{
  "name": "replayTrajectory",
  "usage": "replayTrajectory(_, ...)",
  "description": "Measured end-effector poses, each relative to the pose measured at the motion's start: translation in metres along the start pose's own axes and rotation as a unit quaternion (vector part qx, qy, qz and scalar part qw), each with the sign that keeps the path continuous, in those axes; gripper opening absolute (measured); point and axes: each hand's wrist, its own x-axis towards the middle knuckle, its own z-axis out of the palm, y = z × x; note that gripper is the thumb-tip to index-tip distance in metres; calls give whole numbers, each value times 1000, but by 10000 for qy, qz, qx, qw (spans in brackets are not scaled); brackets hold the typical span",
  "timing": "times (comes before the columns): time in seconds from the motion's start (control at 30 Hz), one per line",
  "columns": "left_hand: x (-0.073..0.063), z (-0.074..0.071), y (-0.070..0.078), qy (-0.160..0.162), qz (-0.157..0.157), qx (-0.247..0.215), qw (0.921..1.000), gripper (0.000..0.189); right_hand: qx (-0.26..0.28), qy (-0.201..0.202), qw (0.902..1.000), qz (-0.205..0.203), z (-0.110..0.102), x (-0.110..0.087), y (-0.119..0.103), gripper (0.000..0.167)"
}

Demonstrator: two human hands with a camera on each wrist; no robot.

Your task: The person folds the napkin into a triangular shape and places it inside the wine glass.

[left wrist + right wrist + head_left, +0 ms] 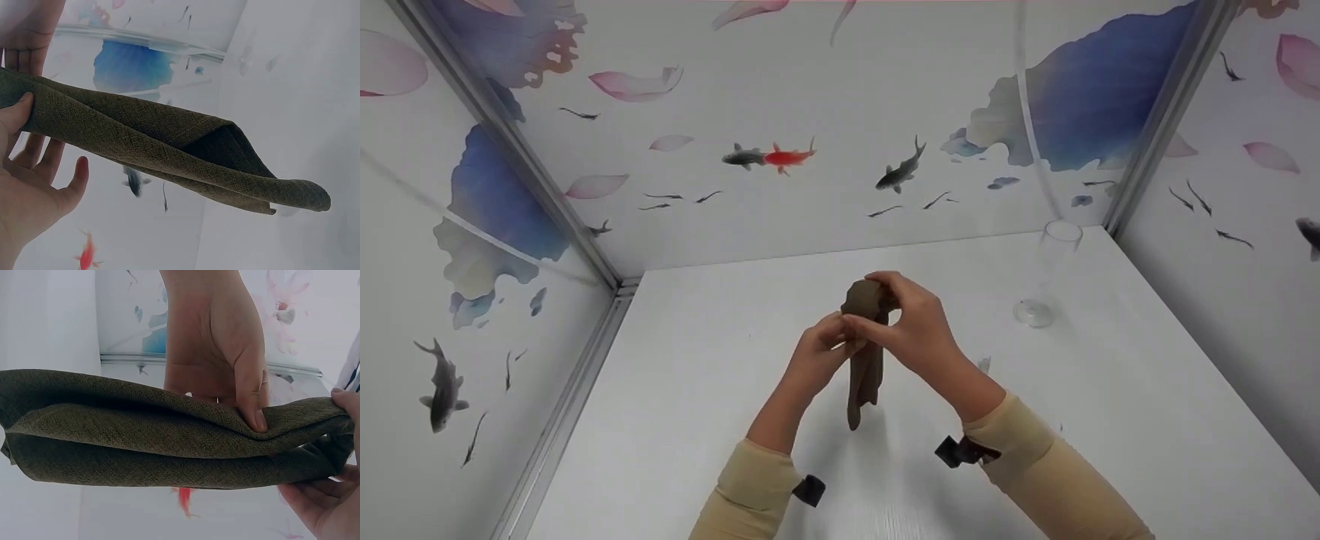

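A dark olive-brown cloth, gathered into a long folded bundle, hangs down in the head view, held by both hands near its top. My left hand pinches it from the left, its thumb on the fabric in the left wrist view. From the right, my right hand grips the top end, with the thumb at the front and the fingers behind. Loose layers and a slanting fold of the cloth show in the left wrist view. In the right wrist view, the left thumb presses into the cloth. Some fingers are hidden behind it.
A clear stemmed glass stands on the white table at the back right. A small clear item shows partly behind the right forearm. Walls printed with fish and petals enclose the table's back and sides.
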Motion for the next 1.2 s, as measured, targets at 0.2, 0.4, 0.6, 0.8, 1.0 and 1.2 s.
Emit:
replayTrajectory(0.2, 0, 1, -3, -99, -211, -175, 9996, 30, -110, 131, 9993, -347, 0, 2, 6, 40)
replayTrajectory(0.4, 2, 3, -7, -126, -300, -408, 9986, 31, -201, 194, 9972, -689, -1, 5, 9, 32)
replayTrajectory(0.6, 1, 3, -6, -222, -512, -674, 9962, 29, -222, 296, 9950, -932, -1, 8, 13, 26)
replayTrajectory(0.8, -2, 3, -9, -603, -725, -890, 9916, 33, -31, 101, 9980, -626, -4, 8, 18, 31)
replayTrajectory(1.0, -6, 3, -18, -1090, -710, -921, 9872, 39, 328, -314, 9989, -78, -12, 5, 23, 36)
replayTrajectory(1.2, -2, 11, -18, -842, -643, -428, 9935, 30, 372, -615, 9973, 121, -20, 7, 26, 41)
